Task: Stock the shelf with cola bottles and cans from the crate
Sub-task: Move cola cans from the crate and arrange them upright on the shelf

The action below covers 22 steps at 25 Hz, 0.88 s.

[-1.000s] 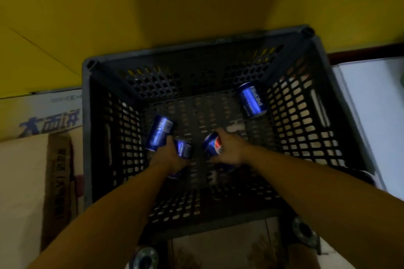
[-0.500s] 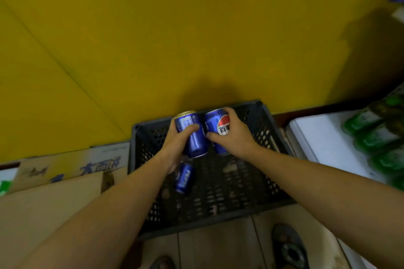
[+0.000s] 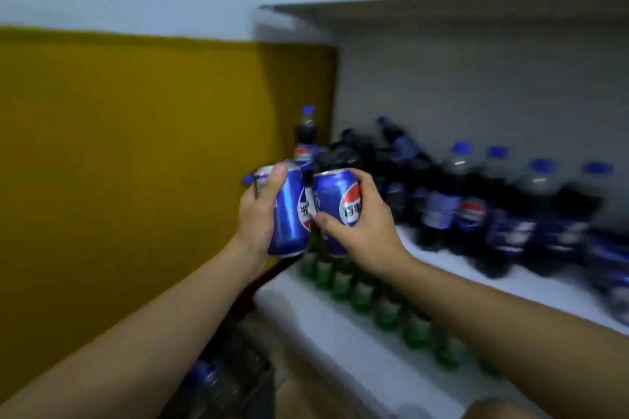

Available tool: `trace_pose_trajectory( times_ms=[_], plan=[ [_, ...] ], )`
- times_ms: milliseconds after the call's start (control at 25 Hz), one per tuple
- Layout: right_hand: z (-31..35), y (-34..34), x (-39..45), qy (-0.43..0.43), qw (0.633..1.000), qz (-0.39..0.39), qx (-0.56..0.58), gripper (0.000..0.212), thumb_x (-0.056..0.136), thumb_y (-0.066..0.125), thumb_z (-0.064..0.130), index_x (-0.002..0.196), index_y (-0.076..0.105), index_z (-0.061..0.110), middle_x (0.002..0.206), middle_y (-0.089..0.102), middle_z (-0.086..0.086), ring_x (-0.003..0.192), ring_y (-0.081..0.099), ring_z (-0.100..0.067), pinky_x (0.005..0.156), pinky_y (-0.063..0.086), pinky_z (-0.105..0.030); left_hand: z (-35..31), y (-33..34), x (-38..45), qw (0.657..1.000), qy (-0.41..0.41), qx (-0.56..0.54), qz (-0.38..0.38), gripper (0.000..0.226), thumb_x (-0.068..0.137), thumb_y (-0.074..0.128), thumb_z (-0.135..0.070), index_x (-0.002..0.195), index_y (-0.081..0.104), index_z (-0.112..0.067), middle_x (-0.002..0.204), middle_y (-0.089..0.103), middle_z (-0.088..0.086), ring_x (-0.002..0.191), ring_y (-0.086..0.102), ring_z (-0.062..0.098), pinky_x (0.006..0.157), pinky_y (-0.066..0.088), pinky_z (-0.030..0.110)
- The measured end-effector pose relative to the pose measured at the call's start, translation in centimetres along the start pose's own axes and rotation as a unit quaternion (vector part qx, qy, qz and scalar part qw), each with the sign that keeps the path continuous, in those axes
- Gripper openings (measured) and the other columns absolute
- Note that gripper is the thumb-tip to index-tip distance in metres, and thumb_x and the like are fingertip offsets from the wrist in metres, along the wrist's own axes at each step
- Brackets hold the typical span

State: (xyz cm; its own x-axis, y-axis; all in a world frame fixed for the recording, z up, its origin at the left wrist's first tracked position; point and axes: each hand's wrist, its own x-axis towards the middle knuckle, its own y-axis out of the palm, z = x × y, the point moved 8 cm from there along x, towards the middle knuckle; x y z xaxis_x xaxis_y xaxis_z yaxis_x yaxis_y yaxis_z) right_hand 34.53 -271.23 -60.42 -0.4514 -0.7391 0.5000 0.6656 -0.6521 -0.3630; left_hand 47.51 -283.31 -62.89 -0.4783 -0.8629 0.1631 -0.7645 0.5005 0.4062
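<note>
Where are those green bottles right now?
In the head view the green bottles stand in a row on the lower white shelf, just below the shelf of dark cola bottles, under the person's right hand.

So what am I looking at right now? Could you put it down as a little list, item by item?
left hand: grips an upright blue cola can
right hand: grips a second blue can
cans: side by side, held in the air in front of the shelf
middle shelf: dark cola bottles with blue caps
lower shelf: a row of green bottles
wall on the left: yellow
</note>
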Motion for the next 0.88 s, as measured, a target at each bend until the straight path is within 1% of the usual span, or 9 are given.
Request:
trace_pose_trajectory(
  times_ms=[160, 280, 400, 480, 560, 680, 760, 840, 880],
  plan=[
    [1.6, -17.9, -4.5, 0.030, 0.983, -0.147, -0.103, 0.071, 0.075, 0.084, 0.029, 0.126, 0.038, 0.044, 0.108, 0.066, 0.015, 0.090, 0.067, 0.000, 0.080, 0.052, -0.017, 1.6, 15.9, -2.4, 0.989, -0.036, -0.004, 0.146, 0.051, 0.072, 0.082, -0.052, 0.102, 0.070, -0.014, 0.088, 0.073, 0.016, 0.076, 0.068, 0.033, 0.070, 0.058, 0.042],
    [1.8, -28.3, -9.9, 0.065, 0.953, -0.248, -0.164, 0.078, 0.076, 0.083, 0.032, 0.136, 0.035, 0.037, 0.110, 0.063, 0.013, 0.092, 0.066, -0.001, 0.078, 0.052, -0.014, 3.4, 26.3, -5.4, 0.964, -0.061, 0.009, 0.259, 0.047, 0.074, 0.081, -0.053, 0.099, 0.069, -0.014, 0.086, 0.071, 0.017, 0.072, 0.067, 0.031, 0.070, 0.057, 0.042],
    [0.9, -35.3, -15.6, 0.112, 0.913, -0.325, -0.217, 0.079, 0.076, 0.083, 0.037, 0.137, 0.034, 0.034, 0.112, 0.061, 0.010, 0.096, 0.064, -0.004, 0.079, 0.050, -0.013, 5.7, 34.7, -9.1, 0.936, -0.082, 0.025, 0.340, 0.044, 0.076, 0.078, -0.052, 0.097, 0.069, -0.014, 0.085, 0.071, 0.017, 0.071, 0.068, 0.030, 0.071, 0.057, 0.041],
    [-0.1, -38.2, -18.2, 0.146, 0.892, -0.338, -0.261, 0.079, 0.072, 0.081, 0.046, 0.135, 0.034, 0.037, 0.113, 0.060, 0.009, 0.096, 0.063, -0.003, 0.076, 0.049, -0.011, 7.3, 38.5, -11.2, 0.922, -0.083, 0.057, 0.373, 0.049, 0.069, 0.074, -0.057, 0.096, 0.069, -0.016, 0.083, 0.074, 0.012, 0.073, 0.070, 0.029, 0.070, 0.058, 0.039],
    [-1.4, -40.9, -20.1, 0.180, 0.873, -0.339, -0.301, 0.083, 0.065, 0.077, 0.056, 0.134, 0.035, 0.039, 0.115, 0.060, 0.009, 0.096, 0.064, -0.008, 0.075, 0.057, -0.021, 9.2, 41.2, -12.5, 0.906, -0.085, 0.104, 0.403, 0.052, 0.067, 0.071, -0.063, 0.098, 0.070, -0.021, 0.085, 0.077, 0.005, 0.077, 0.073, 0.026, 0.070, 0.059, 0.037],
    [-4.0, -45.3, -22.5, 0.251, 0.836, -0.345, -0.344, 0.087, 0.061, 0.086, 0.048, 0.132, 0.038, 0.035, 0.114, 0.058, 0.008, 0.093, 0.065, -0.011, 0.066, 0.061, -0.026, 12.2, 44.5, -12.2, 0.884, -0.083, 0.171, 0.427, 0.042, 0.081, 0.068, -0.062, 0.101, 0.066, -0.026, 0.092, 0.075, 0.001, 0.081, 0.073, 0.020, 0.070, 0.056, 0.031],
    [-6.4, -48.4, -23.7, 0.304, 0.811, -0.350, -0.358, 0.087, 0.059, 0.092, 0.042, 0.129, 0.041, 0.031, 0.111, 0.058, 0.007, 0.089, 0.065, -0.013, 0.061, 0.061, -0.028, 14.2, 47.4, -10.8, 0.878, -0.050, 0.223, 0.422, 0.047, 0.080, 0.068, -0.068, 0.102, 0.064, -0.026, 0.096, 0.074, -0.002, 0.086, 0.071, 0.019, 0.078, 0.057, 0.033],
    [-8.6, -51.4, -23.4, 0.342, 0.776, -0.326, -0.418, 0.086, 0.059, 0.091, 0.043, 0.131, 0.044, 0.030, 0.117, 0.059, 0.003, 0.100, 0.063, -0.020, 0.079, 0.059, -0.041, 16.1, 51.1, -9.4, 0.861, 0.009, 0.286, 0.420, 0.053, 0.075, 0.071, -0.072, 0.103, 0.063, -0.028, 0.098, 0.071, -0.008, 0.093, 0.068, 0.019, 0.088, 0.054, 0.034],
    [-9.8, -52.8, -22.6, 0.357, 0.758, -0.298, -0.457, 0.086, 0.062, 0.089, 0.042, 0.135, 0.044, 0.031, 0.123, 0.058, 0.001, 0.109, 0.060, -0.024, 0.088, 0.055, -0.044, 17.3, 53.2, -8.9, 0.846, 0.034, 0.314, 0.429, 0.052, 0.074, 0.072, -0.070, 0.103, 0.061, -0.028, 0.098, 0.069, -0.010, 0.094, 0.067, 0.018, 0.087, 0.052, 0.033]
  ],
)
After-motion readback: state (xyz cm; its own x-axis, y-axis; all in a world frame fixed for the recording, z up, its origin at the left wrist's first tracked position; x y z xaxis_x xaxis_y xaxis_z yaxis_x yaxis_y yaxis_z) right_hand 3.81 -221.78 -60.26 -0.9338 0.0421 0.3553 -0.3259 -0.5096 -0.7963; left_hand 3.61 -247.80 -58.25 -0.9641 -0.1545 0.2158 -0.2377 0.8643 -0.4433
